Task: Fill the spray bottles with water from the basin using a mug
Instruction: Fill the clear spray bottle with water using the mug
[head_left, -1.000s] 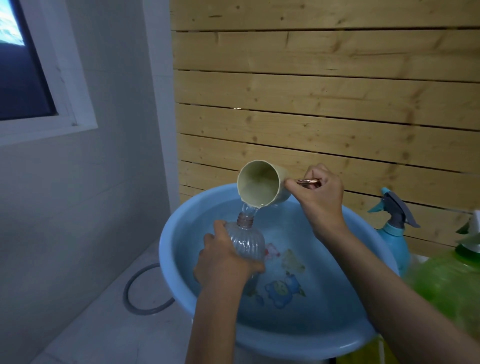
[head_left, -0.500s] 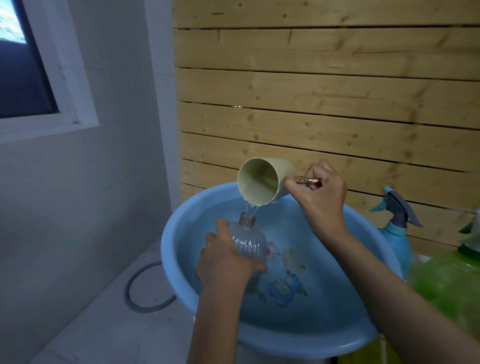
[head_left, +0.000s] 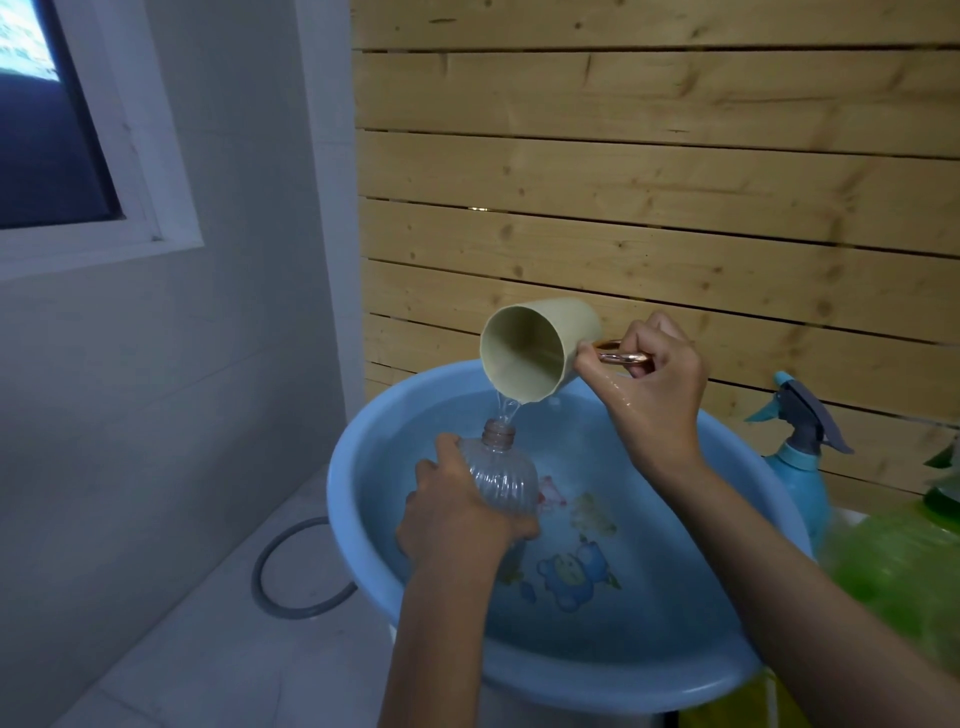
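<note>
Pouring is under way: over the round blue plastic basin (head_left: 353, 525) near its far rim, the right hand (head_left: 647, 384) grips the tipped cream mug (head_left: 535, 348) by its handle, the left hand (head_left: 457, 514) clasps the clear ribbed bottle (head_left: 501, 475), and next likely comes another scoop.

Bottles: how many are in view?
3: clear bottle held over the basin, blue spray bottle right of it, blurred green bottle at the right edge; more may be hidden.

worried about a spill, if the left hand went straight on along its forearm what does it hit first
Likely the mug, tilted above the bottle the left hand holds; depth unclear, it may pass underneath.
</note>
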